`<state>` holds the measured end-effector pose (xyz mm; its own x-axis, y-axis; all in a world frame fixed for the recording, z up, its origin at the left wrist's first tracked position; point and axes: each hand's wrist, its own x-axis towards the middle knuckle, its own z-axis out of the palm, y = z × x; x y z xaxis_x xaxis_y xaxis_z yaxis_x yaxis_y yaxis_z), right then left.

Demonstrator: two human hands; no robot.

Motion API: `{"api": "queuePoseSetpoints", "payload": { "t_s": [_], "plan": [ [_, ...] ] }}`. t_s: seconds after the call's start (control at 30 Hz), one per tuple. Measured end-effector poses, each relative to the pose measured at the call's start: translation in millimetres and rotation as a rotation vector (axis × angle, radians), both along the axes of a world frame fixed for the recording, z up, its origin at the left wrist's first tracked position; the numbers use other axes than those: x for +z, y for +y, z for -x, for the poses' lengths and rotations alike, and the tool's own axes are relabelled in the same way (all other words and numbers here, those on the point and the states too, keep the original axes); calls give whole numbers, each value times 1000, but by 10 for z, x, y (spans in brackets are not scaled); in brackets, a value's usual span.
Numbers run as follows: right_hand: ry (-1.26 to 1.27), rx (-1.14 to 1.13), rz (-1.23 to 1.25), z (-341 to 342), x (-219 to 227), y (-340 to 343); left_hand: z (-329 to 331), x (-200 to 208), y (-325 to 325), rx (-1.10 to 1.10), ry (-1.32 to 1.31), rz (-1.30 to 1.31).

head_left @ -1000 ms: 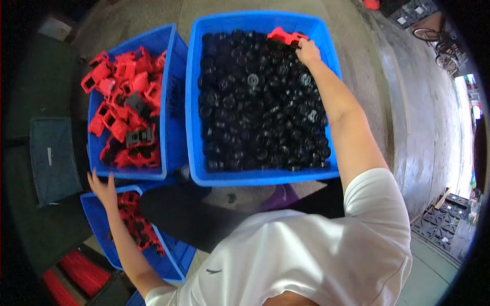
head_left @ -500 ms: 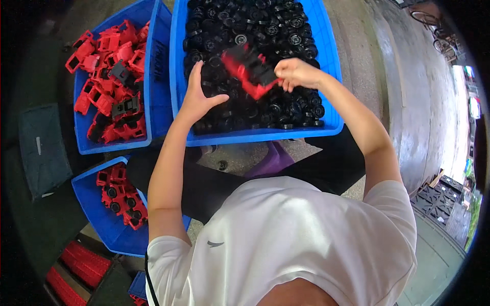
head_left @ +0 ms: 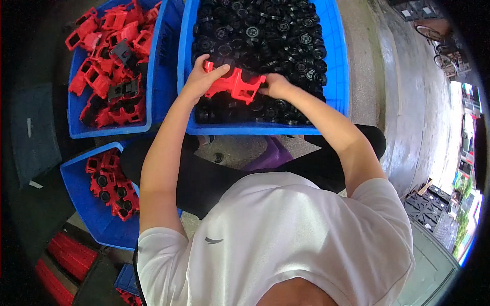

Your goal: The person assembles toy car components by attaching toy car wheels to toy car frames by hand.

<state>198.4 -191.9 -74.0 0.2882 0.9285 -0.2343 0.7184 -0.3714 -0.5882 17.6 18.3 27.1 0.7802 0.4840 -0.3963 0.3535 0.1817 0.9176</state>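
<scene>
Between both hands, above a large blue bin (head_left: 343, 66) of small black wheels (head_left: 301, 66), is a red plastic toy vehicle body (head_left: 236, 86). My left hand (head_left: 200, 81) grips its left end, the thumb lying over the top. At the other end, my right hand (head_left: 277, 86) holds the body's edge; its fingertips are partly hidden behind the part. Whether wheels are fitted to this body cannot be seen from this side.
Left of the wheels stands another blue bin (head_left: 148, 126) heaped with red vehicle bodies (head_left: 97, 76), some with black bases. Nearer is a smaller blue bin (head_left: 109, 233) with red vehicles (head_left: 115, 183) carrying black wheels. A purple object (head_left: 270, 154) is between my legs.
My left hand has closed on the red vehicle body, which was in the right hand alone. The body has turned, its black side no longer facing up, and shifted slightly left.
</scene>
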Motion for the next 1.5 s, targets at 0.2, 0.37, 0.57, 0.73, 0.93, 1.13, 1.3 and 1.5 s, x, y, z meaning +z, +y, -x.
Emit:
{"api": "queuePoseSetpoints", "payload": {
  "t_s": [0.2,0.37,0.57,0.73,0.93,1.13,1.3,1.5],
  "plan": [
    [-30,-347,24,-293,186,38,102,-314,-8,-45,161,-148],
    [624,-369,-127,59,1098,363,61,-522,-17,-15,104,-179],
    [578,-198,-201,392,1019,638,-6,-476,-95,-48,52,-268],
    [364,-233,-258,517,924,631,18,-495,-71,-89,87,-302],
    [1044,-264,-107,83,931,558,79,-308,-66,-257,51,-330],
    [-101,-145,187,-562,226,-4,89,-144,-148,-247,-50,-282],
    [-231,73,149,-268,148,-339,103,-68,-112,-401,-38,-148],
    [-57,-248,-50,-285,420,-168,84,46,-194,-567,-46,-321]
  ]
}}
